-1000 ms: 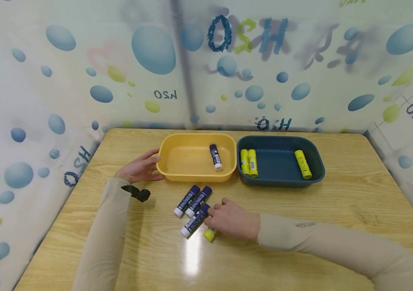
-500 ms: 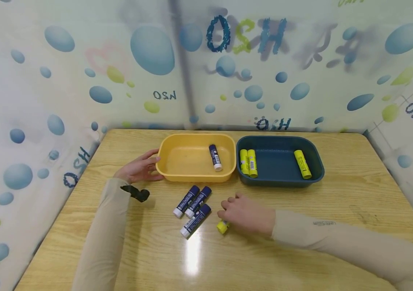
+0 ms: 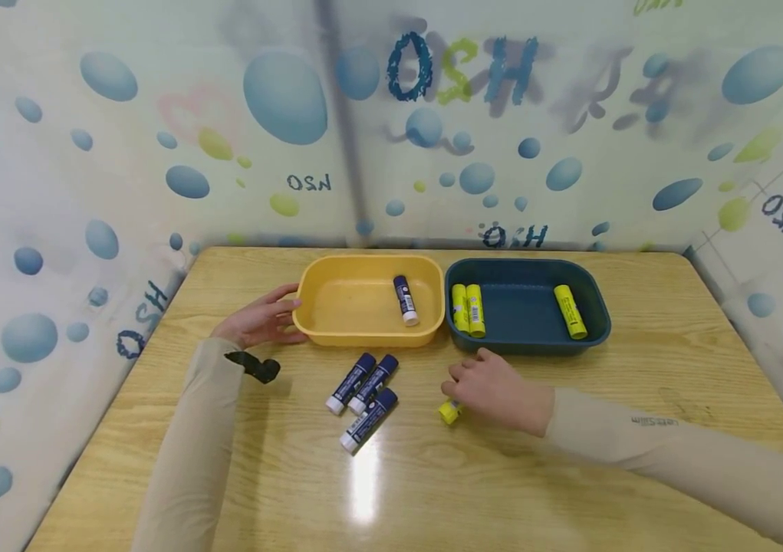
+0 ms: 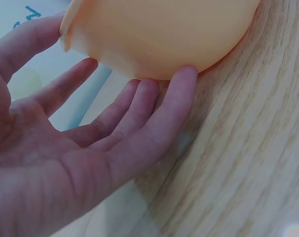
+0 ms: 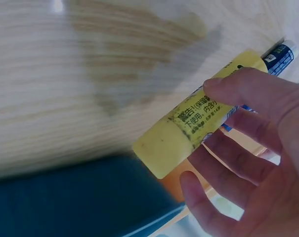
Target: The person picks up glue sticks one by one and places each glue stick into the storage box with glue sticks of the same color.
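Observation:
My left hand (image 3: 261,317) touches the left end of the yellow bin (image 3: 370,339); in the left wrist view its fingertips rest against the bin's wall, fingers fairly straight. One navy glue stick (image 3: 405,300) lies in that bin. My right hand (image 3: 498,391) pinches a yellow glue stick (image 5: 198,116) between thumb and fingers, in front of the dark blue bin (image 3: 528,346). From the head, only the end of this stick shows below the hand. Inside the dark blue bin are two yellow glue sticks (image 3: 475,311) side by side at the left and another yellow glue stick (image 3: 570,312) at the right.
Three navy glue sticks with white ends lie on the wooden table (image 3: 281,475) before the yellow bin, the nearest navy glue stick (image 3: 369,420) slightly apart. The bins stand side by side near the back edge. A patterned curtain (image 3: 260,207) surrounds the table.
My right hand has carried the yellow glue stick rightward and a little back, away from the navy glue sticks toward the dark blue bin. My left hand stays at the yellow bin.

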{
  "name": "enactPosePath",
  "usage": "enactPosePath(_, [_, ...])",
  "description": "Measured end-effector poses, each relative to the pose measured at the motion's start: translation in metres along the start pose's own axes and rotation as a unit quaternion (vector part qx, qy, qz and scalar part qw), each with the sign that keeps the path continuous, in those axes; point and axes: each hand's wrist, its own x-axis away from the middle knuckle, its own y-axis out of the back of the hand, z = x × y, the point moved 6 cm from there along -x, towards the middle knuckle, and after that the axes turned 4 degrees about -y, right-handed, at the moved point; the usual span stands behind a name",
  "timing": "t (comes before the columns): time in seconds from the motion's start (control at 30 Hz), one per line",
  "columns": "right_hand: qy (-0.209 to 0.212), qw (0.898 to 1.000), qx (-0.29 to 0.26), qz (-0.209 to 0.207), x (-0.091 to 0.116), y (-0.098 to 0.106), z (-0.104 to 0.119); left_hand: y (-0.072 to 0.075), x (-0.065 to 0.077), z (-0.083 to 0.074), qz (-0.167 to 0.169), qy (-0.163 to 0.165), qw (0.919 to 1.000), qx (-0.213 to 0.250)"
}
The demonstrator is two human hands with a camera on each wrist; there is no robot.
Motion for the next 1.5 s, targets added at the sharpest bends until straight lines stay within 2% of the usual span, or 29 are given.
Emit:
enactPosePath(0.23, [0.002, 0.999, 0.006, -0.034, 0.01, 0.003, -0.014, 0.003, 0.001, 0.001, -0.006, 0.005, 0.9999, 0.012])
enactPosePath(0.5, [0.0, 1.0, 0.021, -0.022, 0.017, 0.011, -0.027, 0.005, 0.001, 0.002, -0.004, 0.002, 0.9999, 0.01])
enactPosePath(0.63, [0.0, 0.999, 0.023, -0.033, 0.018, 0.017, -0.034, 0.006, 0.001, 0.004, -0.008, 0.004, 0.9999, 0.007])
enactPosePath(0.93, [0.002, 1.0, 0.004, -0.028, 0.021, 0.026, -0.051, 0.004, 0.002, 0.003, -0.006, 0.004, 0.9999, 0.014])
enactPosePath(1.27, [-0.001, 0.998, 0.016, -0.054, 0.027, 0.026, -0.074, 0.001, -0.001, -0.001, 0.005, 0.0, 1.0, 0.001])
enactPosePath(1.5, [-0.013, 0.997, -0.027, -0.066, 0.024, 0.024, -0.098, 0.001, -0.002, -0.001, 0.004, 0.0, 1.0, 0.001])
